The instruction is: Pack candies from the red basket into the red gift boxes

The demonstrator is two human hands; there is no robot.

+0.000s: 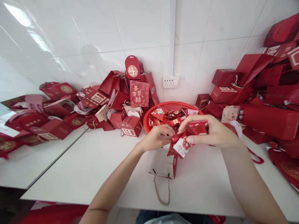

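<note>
Just right of the center of the frame, the right hand [211, 130] has its grip closed around a few glossy red packets [183, 147], thumb across the front, with a white label facing the camera; they are held above the counter [121, 168]. The left hand [155, 138] is at the middle of the frame, its fingers bent beside the packets, and whether its grip is pinching one of them cannot be told, as the fingertips are partly hidden. Directly below the hands, a gift box [161, 161] with a pale panel and a red side sits on the counter, its twisted rope handle [161, 201] looping toward the bottom edge. Behind the hands, a round red plastic basket [146, 116] holds wrapped sweets [158, 113], mostly red. Red gift boxes [128, 124] crowd the left and middle of the counter, and a standing red box with gold characters [139, 94] leans among them. Another heap of red boxes [271, 121] fills the right of the frame. A socket plate [171, 82] is fixed to the white tiled wall [142, 28], upper middle.
</note>
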